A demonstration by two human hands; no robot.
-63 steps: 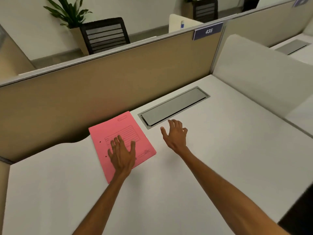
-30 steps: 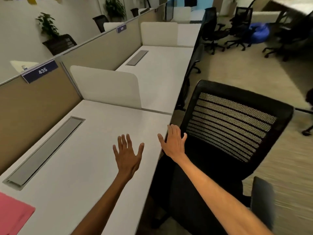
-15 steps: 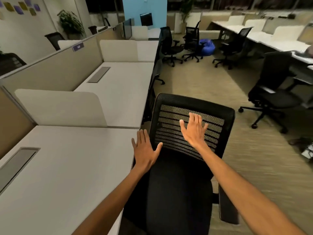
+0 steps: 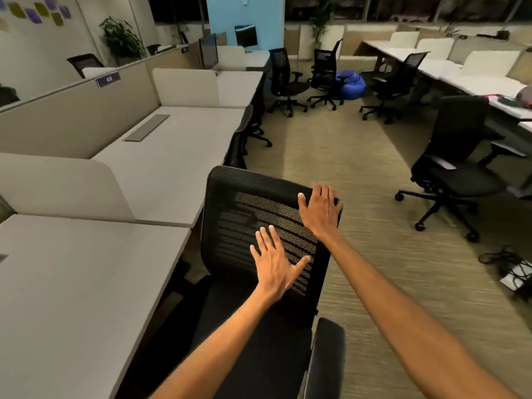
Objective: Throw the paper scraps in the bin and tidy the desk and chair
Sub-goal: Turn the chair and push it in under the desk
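Note:
A black mesh-back office chair (image 4: pixel 247 214) stands beside the white desk (image 4: pixel 72 283), its seat facing me. My right hand (image 4: pixel 321 210) lies with fingers spread over the top right corner of the backrest. My left hand (image 4: pixel 276 264) is open in front of the lower mesh of the backrest, fingers apart; I cannot tell whether it touches. Neither hand holds anything. No paper scraps or bin are in view.
The chair's right armrest (image 4: pixel 328 355) is near my right forearm. A white divider (image 4: pixel 63 185) separates this desk from the one behind it (image 4: pixel 172 156). Another black chair (image 4: pixel 454 168) stands on the carpet to the right. Cables (image 4: pixel 509 263) lie on the floor at far right.
My view swung right from the desk and pink folder to the chair. Both hands left the desk; the right reached the backrest's top corner, the left came in front of the mesh.

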